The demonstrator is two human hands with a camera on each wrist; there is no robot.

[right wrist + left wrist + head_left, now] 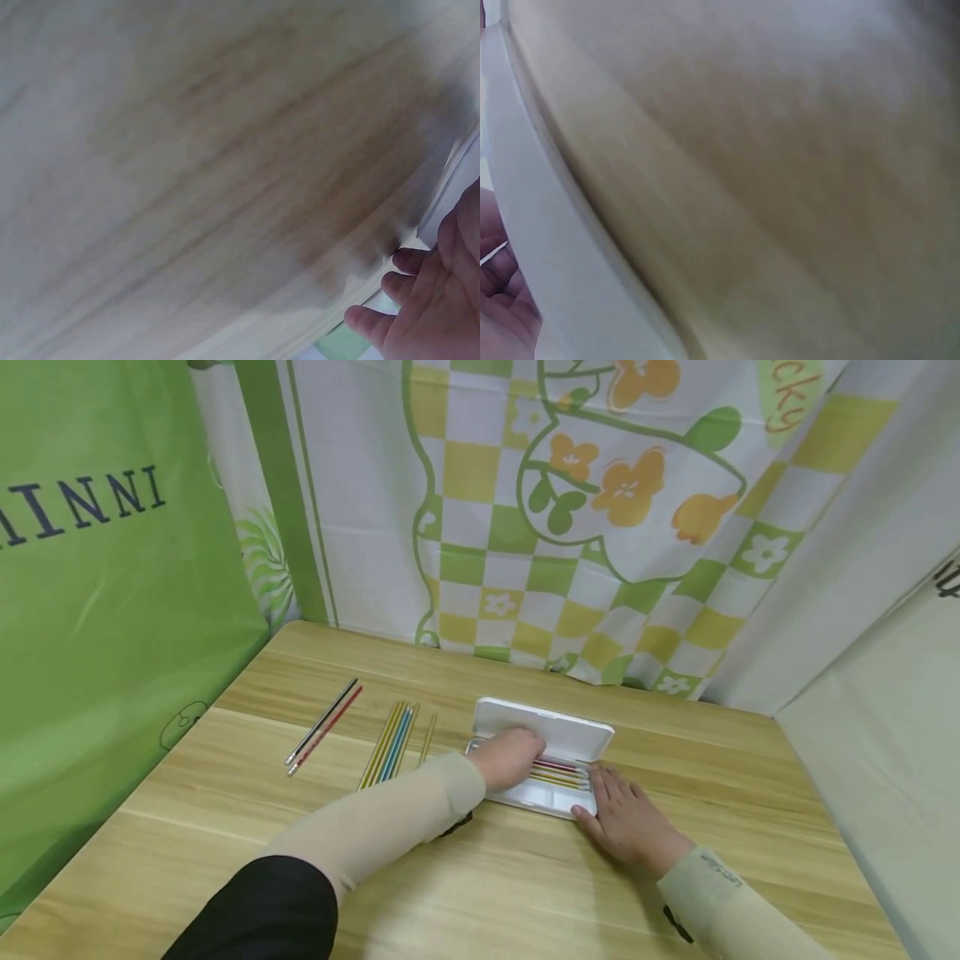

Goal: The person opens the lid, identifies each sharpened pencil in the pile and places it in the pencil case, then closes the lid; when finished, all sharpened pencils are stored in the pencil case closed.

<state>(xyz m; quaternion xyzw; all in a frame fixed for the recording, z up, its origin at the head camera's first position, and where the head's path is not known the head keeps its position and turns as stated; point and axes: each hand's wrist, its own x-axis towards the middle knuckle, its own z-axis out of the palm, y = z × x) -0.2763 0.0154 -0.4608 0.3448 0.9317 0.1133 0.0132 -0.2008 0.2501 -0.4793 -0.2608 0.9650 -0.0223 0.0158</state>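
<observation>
We see the left hand (510, 758) over the white case (542, 795) (pinching or not, we cannot tell); the right hand (632, 820), fingers spread, touches its end.

Table (480, 893): one. White pencil case (536, 795), nearer table's far edge than near: one. Hands: two (left hand (510, 758), right hand (630, 818)). Toward left edge: two pencils, one black pencil (322, 722), one red pencil (326, 731). Farther from left edge: yellow-and-blue pencil group (396, 743), at least four (too close-set for exact count). Just beside group: one lone yellow pencil (427, 741). Pencils inside case (561, 780): at least three, row partly covered.
</observation>
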